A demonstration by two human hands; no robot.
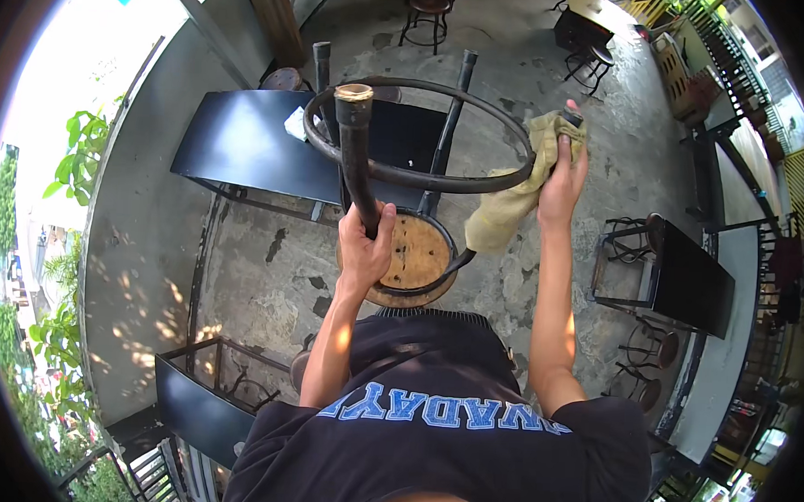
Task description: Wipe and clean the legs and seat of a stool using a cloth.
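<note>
An upturned stool with a dark metal frame is in front of me, its legs pointing up and its round wooden seat (415, 251) low down, underside showing. My left hand (367, 246) is closed around the near left leg (354, 148). A metal ring (445, 183) joins the legs. At the right, my right hand (561, 180) holds a yellowish cloth (501, 215) wrapped along another leg, whose dark tip shows near my fingers. Two further legs stand on the far side of the ring.
A black table (245, 143) with a crumpled white item (296, 124) on it lies beyond the stool. Another black table (697, 277) with stools is at the right, one more (200, 404) at the lower left. A stool (429, 3) stands far ahead.
</note>
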